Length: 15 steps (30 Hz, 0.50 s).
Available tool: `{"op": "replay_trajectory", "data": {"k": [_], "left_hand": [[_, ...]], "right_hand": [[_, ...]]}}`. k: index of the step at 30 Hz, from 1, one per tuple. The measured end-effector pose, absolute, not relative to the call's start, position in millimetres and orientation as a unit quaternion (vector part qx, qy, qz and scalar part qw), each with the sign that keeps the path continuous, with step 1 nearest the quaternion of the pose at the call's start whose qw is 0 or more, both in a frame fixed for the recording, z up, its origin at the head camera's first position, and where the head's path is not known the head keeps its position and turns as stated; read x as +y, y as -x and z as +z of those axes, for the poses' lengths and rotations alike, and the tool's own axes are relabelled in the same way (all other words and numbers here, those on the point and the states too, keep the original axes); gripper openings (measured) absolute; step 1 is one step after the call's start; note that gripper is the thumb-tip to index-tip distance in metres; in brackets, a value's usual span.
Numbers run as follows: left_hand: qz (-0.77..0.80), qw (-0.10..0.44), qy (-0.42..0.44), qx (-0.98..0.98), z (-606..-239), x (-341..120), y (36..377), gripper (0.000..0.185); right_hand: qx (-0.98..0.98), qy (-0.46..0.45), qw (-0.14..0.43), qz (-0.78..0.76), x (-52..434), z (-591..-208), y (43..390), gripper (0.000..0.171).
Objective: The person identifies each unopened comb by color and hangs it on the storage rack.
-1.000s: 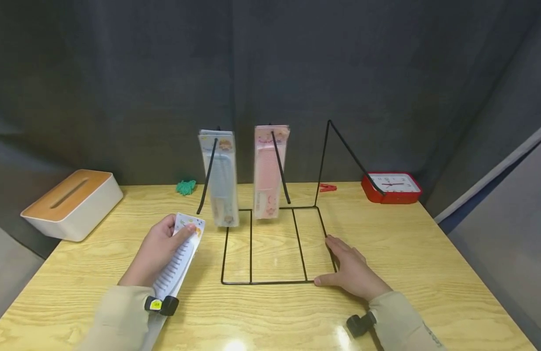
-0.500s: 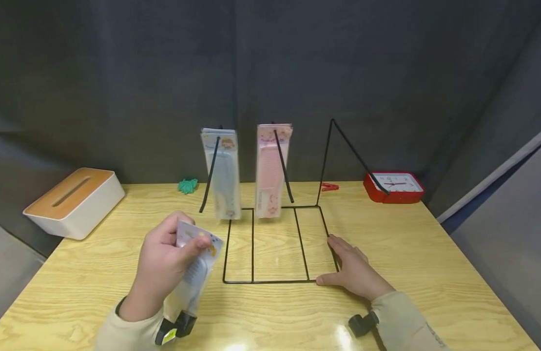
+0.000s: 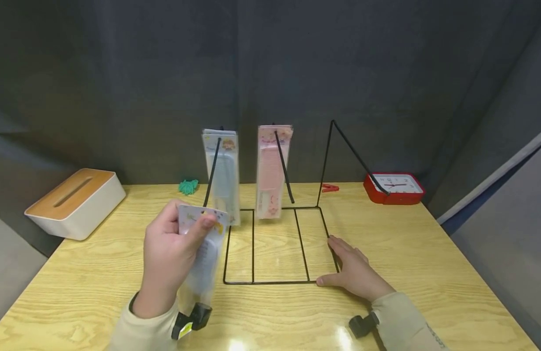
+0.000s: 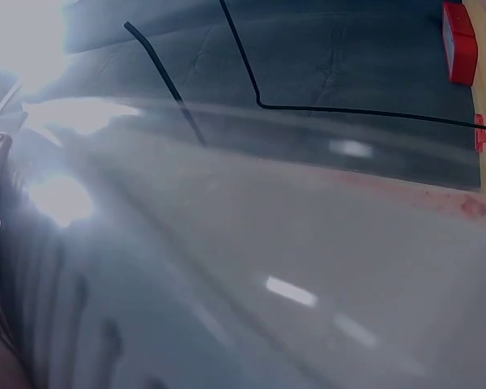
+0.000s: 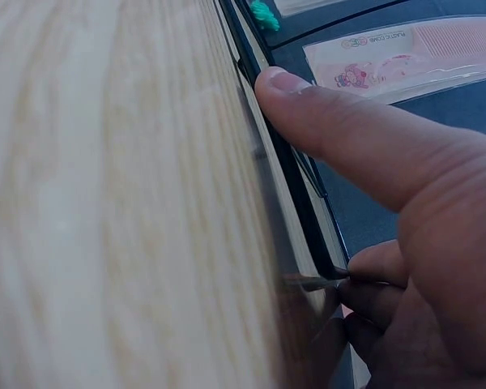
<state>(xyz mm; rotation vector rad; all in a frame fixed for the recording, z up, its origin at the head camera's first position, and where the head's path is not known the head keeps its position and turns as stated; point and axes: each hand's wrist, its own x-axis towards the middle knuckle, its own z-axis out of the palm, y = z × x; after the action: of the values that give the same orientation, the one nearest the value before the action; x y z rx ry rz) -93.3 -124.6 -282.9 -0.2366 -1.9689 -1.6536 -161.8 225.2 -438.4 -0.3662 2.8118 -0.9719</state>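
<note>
Pink comb pack (image 5: 405, 55): header print "PLASTIC COMB". Red clock (image 3: 394, 187) numerals too small.

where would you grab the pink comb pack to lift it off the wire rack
Pinch the pink comb pack at its free lower end, coming from the front. It hangs upright on the wire rack, whose slanted prong crosses its top, so the bottom edge is clear.

Wooden table (image 3: 428, 253) (rack (image 3: 275, 243), clock (image 3: 393, 187), tissue box (image 3: 73, 202))

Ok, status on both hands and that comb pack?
Left hand grips comb pack, lifted off table. Right hand flat on wire rack base corner. Third hook bare, path unobstructed.
</note>
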Motion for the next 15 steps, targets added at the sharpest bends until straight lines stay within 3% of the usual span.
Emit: {"op": "replay_trajectory", "data": {"k": [7,15], "left_hand": [[-0.613,0.270,0.075,-0.739,-282.4,-122.2,95.4,0.021],[-0.630,0.263,0.082,-0.726,-286.5,-123.2,98.3,0.036]], "right_hand": [[0.933,0.128,0.074,-0.327,224.5,-434.9,160.6,0.119],[0.934,0.128,0.073,-0.324,225.5,-437.2,161.6,0.119]]}}
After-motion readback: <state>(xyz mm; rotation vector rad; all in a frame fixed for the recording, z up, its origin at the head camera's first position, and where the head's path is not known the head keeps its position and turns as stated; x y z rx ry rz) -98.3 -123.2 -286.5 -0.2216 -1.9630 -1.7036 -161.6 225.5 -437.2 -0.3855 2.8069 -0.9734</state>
